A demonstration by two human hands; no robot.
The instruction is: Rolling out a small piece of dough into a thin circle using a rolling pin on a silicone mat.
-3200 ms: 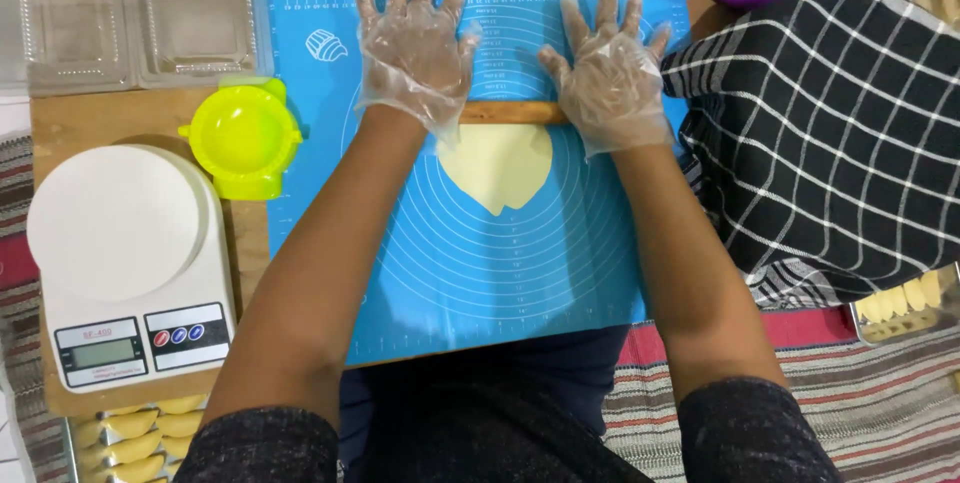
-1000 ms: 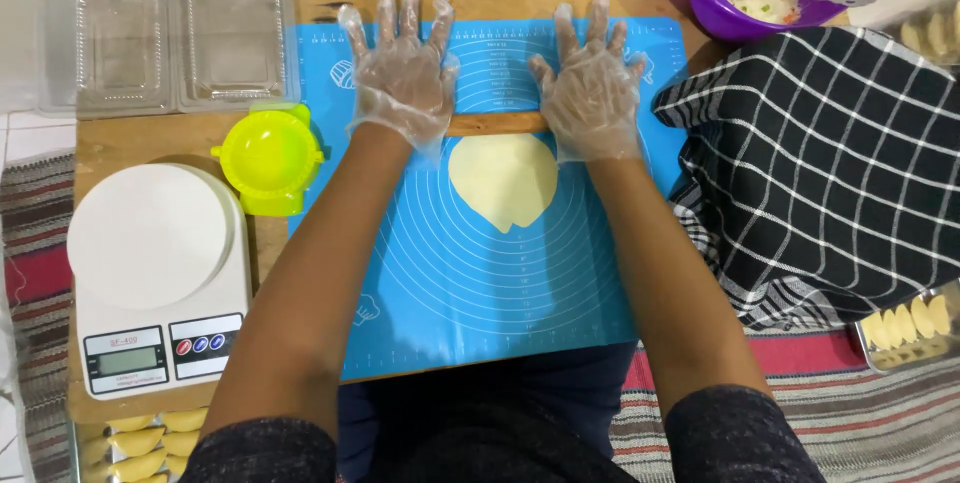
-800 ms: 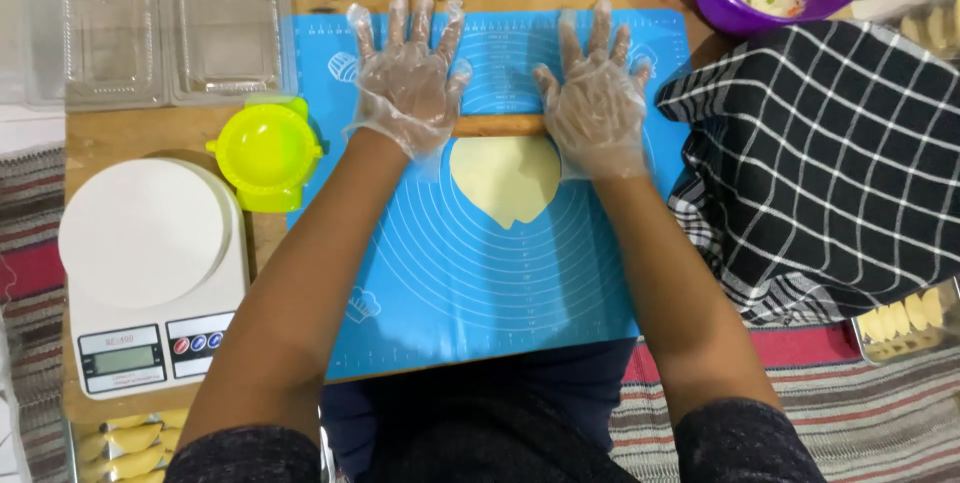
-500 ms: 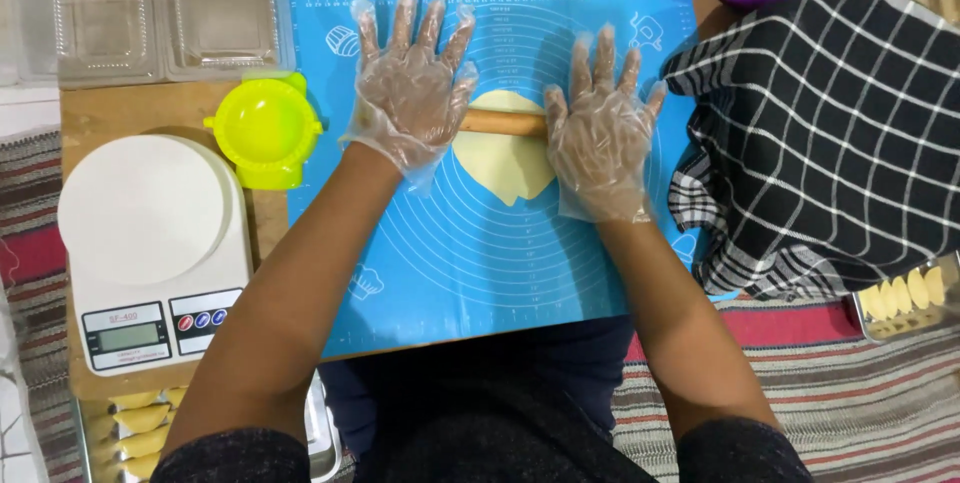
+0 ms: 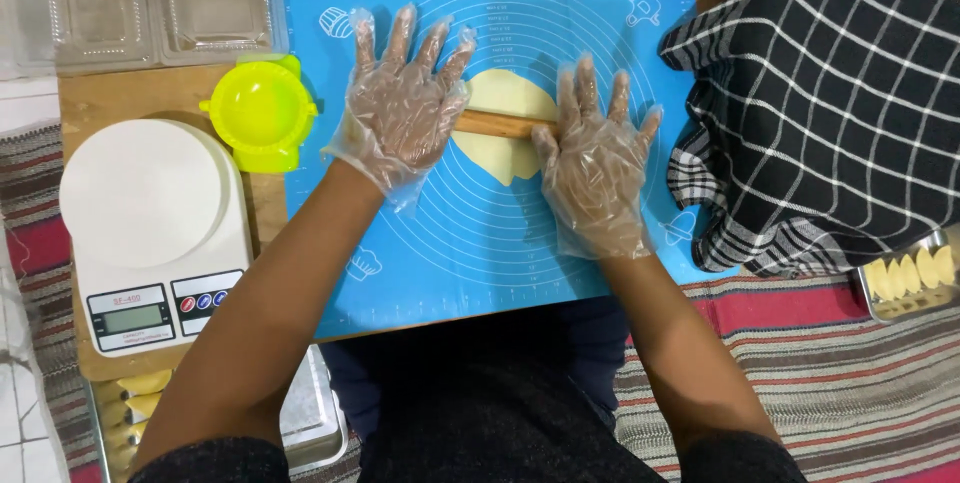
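Both hands are laid flat with fingers spread on a wooden pin [image 5: 500, 125]: the left hand [image 5: 408, 108] over its left end, the right hand [image 5: 595, 165] over its right end. Thin clear gloves are worn. Under the pin a pale dough [image 5: 505, 128] is pressed on the blue mat [image 5: 480, 233]. At 9 o'clock of the left hand a yellow press [image 5: 258, 111] is seen, with a scale [image 5: 155, 233] at 8 o'clock. At 3 o'clock of the right hand a checked cloth [image 5: 820, 113] is spread on the desk [image 5: 110, 103].
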